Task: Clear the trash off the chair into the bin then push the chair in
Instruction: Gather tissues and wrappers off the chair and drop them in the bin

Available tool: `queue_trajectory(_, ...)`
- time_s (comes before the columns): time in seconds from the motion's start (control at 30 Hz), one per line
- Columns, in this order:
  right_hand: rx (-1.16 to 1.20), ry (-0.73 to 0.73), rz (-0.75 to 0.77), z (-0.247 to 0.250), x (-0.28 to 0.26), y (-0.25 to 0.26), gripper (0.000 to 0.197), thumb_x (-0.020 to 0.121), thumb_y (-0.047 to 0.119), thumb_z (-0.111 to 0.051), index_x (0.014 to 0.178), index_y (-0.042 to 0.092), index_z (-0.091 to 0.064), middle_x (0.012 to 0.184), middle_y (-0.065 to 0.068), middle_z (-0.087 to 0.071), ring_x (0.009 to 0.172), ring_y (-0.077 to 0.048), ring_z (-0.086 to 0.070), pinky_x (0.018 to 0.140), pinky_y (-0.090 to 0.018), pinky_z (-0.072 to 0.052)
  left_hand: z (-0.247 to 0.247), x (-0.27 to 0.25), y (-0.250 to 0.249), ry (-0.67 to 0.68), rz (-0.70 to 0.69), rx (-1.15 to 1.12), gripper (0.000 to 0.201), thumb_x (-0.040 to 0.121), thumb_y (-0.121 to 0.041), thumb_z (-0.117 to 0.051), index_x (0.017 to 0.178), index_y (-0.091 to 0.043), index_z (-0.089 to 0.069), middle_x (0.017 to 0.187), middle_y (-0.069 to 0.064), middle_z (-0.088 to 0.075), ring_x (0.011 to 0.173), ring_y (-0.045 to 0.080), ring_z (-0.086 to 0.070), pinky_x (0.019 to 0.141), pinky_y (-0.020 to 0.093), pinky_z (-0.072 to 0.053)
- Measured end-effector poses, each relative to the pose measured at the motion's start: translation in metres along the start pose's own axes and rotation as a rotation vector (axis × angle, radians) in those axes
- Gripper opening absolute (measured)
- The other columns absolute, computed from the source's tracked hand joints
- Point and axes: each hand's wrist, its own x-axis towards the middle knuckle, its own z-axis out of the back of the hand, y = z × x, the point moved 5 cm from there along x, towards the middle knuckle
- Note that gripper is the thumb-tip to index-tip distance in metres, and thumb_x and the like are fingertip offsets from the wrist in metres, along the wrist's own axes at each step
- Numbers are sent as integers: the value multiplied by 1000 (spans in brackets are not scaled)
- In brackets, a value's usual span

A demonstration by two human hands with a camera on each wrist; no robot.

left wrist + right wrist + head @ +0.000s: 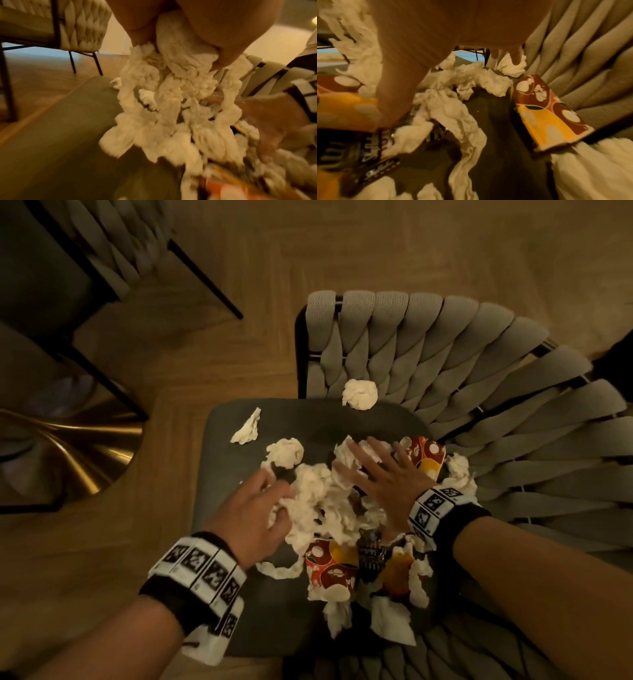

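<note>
A dark seat (308,419) of a grey woven-back chair (479,364) holds a heap of crumpled white tissues (318,501), two red-and-yellow paper cups (330,570) (426,453) and a dark wrapper (370,549). My left hand (270,501) grips a bunch of tissues (180,70) at the heap's left side. My right hand (370,470) lies spread with straight fingers over the heap's top, beside the far cup (544,108). Loose tissue balls (359,393) (246,428) sit apart at the seat's back. No bin is in view.
A second woven chair (113,248) with black legs stands at the upper left. A gold table base (78,446) sits at the left on the wood floor (376,251). The chair's backrest curves around the right side of the seat.
</note>
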Motion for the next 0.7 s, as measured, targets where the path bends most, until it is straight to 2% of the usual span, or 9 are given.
queue_trajectory(0.1,-49,32,66,-2,15,13,152,48,47,-89,135,47,36,150,-3,42,141,-42,26,109,-71,1,-35,-28,34,86,115,-17,31,83,-31,-58,112,-36,-48,109,-7,-36,95,12,-42,87,40,-50)
queue_trajectory(0.17,-51,82,85,-8,22,19,146,55,36,-89,136,51,31,153,-2,37,143,-44,17,110,-71,-8,-59,-38,48,124,132,34,42,77,-46,-54,117,-45,-41,130,-4,-31,114,19,-33,97,50,-45)
queue_trajectory(0.23,-43,119,90,-13,26,23,133,63,28,-86,139,54,20,158,-4,24,144,-44,10,110,-68,-15,-81,-42,55,216,122,176,65,70,-69,-45,130,-56,-21,153,-4,-8,134,27,-15,109,55,-31)
queue_trajectory(0.27,-41,124,93,-15,28,25,124,66,25,-84,141,53,11,159,-6,16,144,-44,5,110,-66,-19,-89,-43,56,265,116,224,78,67,-76,-46,133,-59,-8,156,-4,7,138,30,-6,112,56,-23)
queue_trajectory(0.37,-10,205,80,-24,32,27,102,74,23,-77,145,47,-8,157,-12,1,142,-44,-10,105,-57,-38,-97,-36,53,325,90,303,104,60,-75,-61,129,-62,16,151,-4,33,137,34,6,112,60,-18)
queue_trajectory(0.43,19,256,72,-27,33,28,86,80,32,-71,146,39,-15,154,-12,-10,136,-41,-29,99,-50,-46,-97,-25,48,321,63,343,100,65,-71,-62,129,-63,15,151,-3,31,134,36,2,110,60,-22)
queue_trajectory(0.5,62,256,66,-22,31,27,73,85,37,-64,145,33,-22,150,-12,-20,126,-37,-44,96,-45,-47,-96,-12,44,302,61,338,84,76,-60,-59,131,-61,4,153,0,18,134,36,-5,110,57,-27)
queue_trajectory(0.6,211,154,6,-9,19,20,66,87,33,-63,143,28,-30,141,-10,-31,119,-34,-52,93,-40,-48,-98,5,43,298,50,320,69,84,-34,-60,134,-51,-15,153,5,2,134,35,-16,110,53,-31)
queue_trajectory(0.7,443,-4,-121,-5,-2,7,68,82,34,-69,140,25,-36,134,-10,-40,113,-32,-55,95,-38,-48,-97,16,47,283,47,270,68,81,-26,-63,134,-43,-25,146,6,-8,127,33,-32,102,49,-41)
